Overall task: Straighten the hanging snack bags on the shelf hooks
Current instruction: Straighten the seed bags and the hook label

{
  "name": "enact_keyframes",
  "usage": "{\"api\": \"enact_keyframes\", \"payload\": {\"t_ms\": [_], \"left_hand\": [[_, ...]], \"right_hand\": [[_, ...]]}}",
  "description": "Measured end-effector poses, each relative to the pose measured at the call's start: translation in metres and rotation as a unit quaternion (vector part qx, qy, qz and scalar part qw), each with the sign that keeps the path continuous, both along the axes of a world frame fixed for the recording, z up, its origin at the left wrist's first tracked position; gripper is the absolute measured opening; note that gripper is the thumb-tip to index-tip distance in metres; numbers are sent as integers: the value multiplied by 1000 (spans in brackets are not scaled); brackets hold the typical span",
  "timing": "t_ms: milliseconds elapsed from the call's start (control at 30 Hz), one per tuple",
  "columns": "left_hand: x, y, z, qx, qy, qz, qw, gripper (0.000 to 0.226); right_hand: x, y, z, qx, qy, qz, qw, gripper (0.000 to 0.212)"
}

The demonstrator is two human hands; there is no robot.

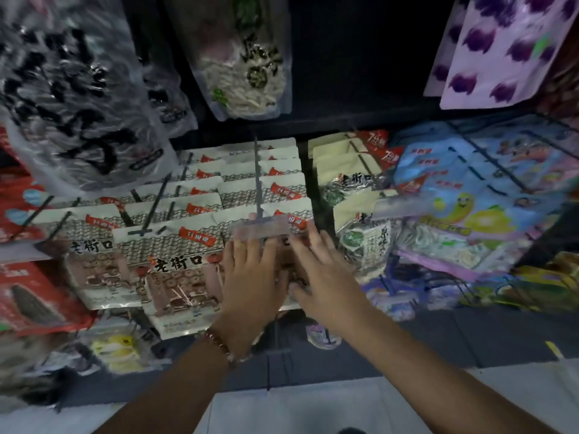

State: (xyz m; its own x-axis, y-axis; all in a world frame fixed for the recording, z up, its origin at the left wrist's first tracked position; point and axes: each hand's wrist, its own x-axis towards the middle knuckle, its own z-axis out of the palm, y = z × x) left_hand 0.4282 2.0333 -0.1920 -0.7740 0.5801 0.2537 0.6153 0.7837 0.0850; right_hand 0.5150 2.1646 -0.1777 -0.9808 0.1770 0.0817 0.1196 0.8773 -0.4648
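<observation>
I have both hands, left hand (pixel 250 277) and right hand (pixel 322 277), flat and spread on the front snack bag (pixel 283 264) under its hook (pixel 257 183), gripping nothing. It looks light, crinkly, slippery; I'd pinch its side edges.

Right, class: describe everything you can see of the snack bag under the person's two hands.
The cream and brown glossy plastic snack bag hangs at the front of a row of matching bags on a dark metal hook, below a clear price-tag holder. The left hand and right hand lie on its face with fingers straight, hiding most of its print.
</observation>
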Motion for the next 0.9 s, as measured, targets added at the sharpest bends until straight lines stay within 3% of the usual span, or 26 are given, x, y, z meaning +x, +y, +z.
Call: {"api": "enact_keyframes", "payload": {"t_ms": [167, 333, 467, 600, 700, 900], "left_hand": [[-17, 13, 3, -4, 2, 7, 1000, 90], [-17, -5, -10, 21, -50, 3, 999, 71], [1, -32, -29, 136, -138, -43, 980, 82], [-2, -51, -43, 221, -193, -89, 952, 86], [-16, -52, -51, 193, -194, -94, 957, 87], [-14, -53, -47, 149, -210, -103, 961, 86]], "right_hand": [[-33, 3, -4, -96, 3, -8, 995, 81], [-27, -12, -20, -208, 153, -102, 961, 67], [-31, -19, -36, -346, 111, -179, 914, 82], [-40, -28, -36, -448, 45, -250, 857, 75], [-50, -34, -35, -454, 67, -298, 837, 64], [-57, -41, -34, -391, 72, -316, 861, 53]]}}
